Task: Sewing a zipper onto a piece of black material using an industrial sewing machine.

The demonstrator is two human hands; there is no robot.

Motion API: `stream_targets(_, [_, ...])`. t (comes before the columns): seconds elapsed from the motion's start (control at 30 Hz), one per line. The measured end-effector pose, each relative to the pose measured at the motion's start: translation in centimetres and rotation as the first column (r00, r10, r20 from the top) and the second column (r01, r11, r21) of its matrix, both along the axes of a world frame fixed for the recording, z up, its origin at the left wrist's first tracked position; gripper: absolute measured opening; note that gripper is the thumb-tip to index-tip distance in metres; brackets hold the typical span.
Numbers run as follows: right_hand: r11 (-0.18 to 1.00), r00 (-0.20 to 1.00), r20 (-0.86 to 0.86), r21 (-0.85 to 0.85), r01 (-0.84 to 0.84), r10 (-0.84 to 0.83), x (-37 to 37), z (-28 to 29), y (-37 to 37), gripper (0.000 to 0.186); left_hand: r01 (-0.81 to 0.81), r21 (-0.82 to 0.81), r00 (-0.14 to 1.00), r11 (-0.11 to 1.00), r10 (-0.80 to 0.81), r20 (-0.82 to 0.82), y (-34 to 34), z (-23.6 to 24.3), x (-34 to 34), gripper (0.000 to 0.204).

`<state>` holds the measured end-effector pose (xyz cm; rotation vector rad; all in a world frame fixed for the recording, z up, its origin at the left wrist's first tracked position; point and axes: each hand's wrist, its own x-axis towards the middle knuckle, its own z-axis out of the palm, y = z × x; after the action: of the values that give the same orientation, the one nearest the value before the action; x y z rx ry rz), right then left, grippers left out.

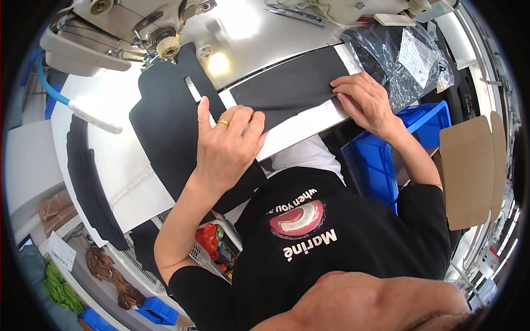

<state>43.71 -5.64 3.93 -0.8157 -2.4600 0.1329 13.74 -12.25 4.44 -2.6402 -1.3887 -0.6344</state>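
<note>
A black fabric piece [292, 80] lies across the white strip of the machine bed, creased along its near edge. My right hand [364, 103] pinches its right end between thumb and fingertips. At its left end is my left hand [227, 144], ringed, its fingers curled down onto the cloth and its thumb sticking out; the fingertips are partly hidden. Beneath and beside this hand spreads a larger black fabric panel [160, 121] with a narrow slot cut in it, through which white shows. Its near end hangs toward my lap.
A sewing machine head [165, 44] stands above the large panel. More black cloth [88, 176] is stacked at the left. To the right are a clear plastic bag [381, 52], a blue bin [375, 160] and a cardboard box [469, 171]. Tweezers [298, 15] lie at the back.
</note>
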Motion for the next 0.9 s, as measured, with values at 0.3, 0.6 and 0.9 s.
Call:
stream_targets(0.3, [0.992, 0.997, -0.074, -0.126, -0.015, 0.006, -0.7, 0.6, 0.6, 0.01, 0.036, -0.065, 0.992, 0.997, -0.028, 0.124, 1.0, 0.5, -0.3, 0.01])
stream_targets(0.6, [0.958, 0.994, -0.04, -0.273, 0.086, -0.101, -1.6, 1.1, 0.9, 0.013, 0.044, -0.399, 0.88, 0.916, 0.154, 0.449, 2.0, 0.4, -0.9, 0.007])
stream_targets(0.9, [0.948, 0.985, -0.097, -0.298, 0.108, -0.143, -1.0, -0.3, 0.7, 0.016, -0.022, -0.441, 0.889, 0.897, 0.22, 0.402, 1.5, 0.6, -0.4, 0.013])
